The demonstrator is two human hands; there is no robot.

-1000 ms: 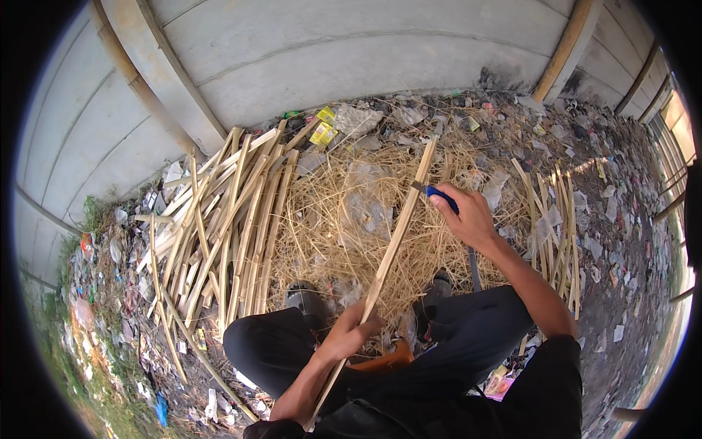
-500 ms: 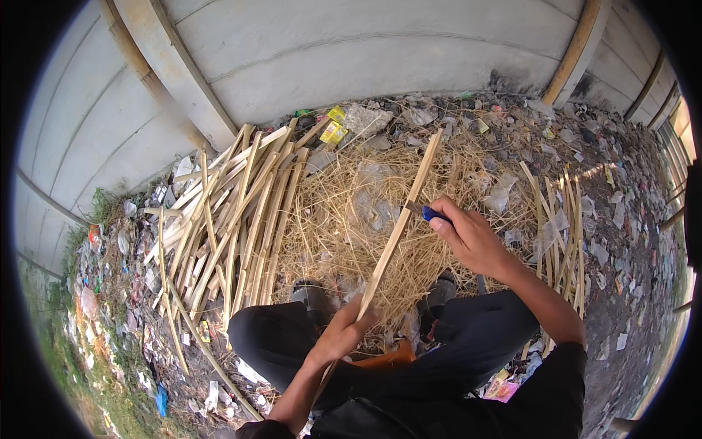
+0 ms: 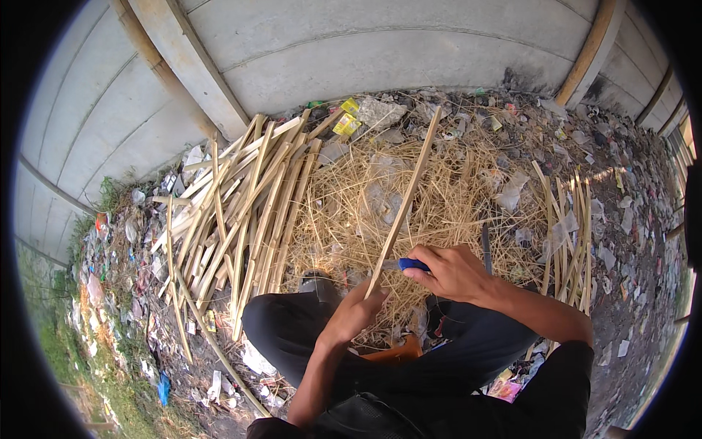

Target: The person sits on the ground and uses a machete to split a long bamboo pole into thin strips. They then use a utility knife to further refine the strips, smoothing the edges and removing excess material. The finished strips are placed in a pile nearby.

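A long, pale bamboo strip (image 3: 411, 192) slants away from me over the shavings. My left hand (image 3: 356, 313) is closed round its near part. Just beyond those fingers, a knife (image 3: 414, 265) with a blue handle meets the strip, its short blade lying across it. The handle sits in the closed fingers of my right hand (image 3: 450, 272). A heap of straw-coloured shavings (image 3: 344, 212) lies on the ground beneath and beyond both hands. My dark-clad legs are bent on either side.
Many bamboo strips (image 3: 248, 205) lie piled at the left, and a smaller bundle (image 3: 567, 241) at the right. A dark flat blade-like piece (image 3: 486, 247) stands near my right hand. Litter covers the ground. A grey panel wall (image 3: 395, 62) with posts closes the far side.
My right hand has drawn the knife toward me along the strip, from its upper part to close by my left hand. The left hand still grips the strip. The view has shifted slightly.
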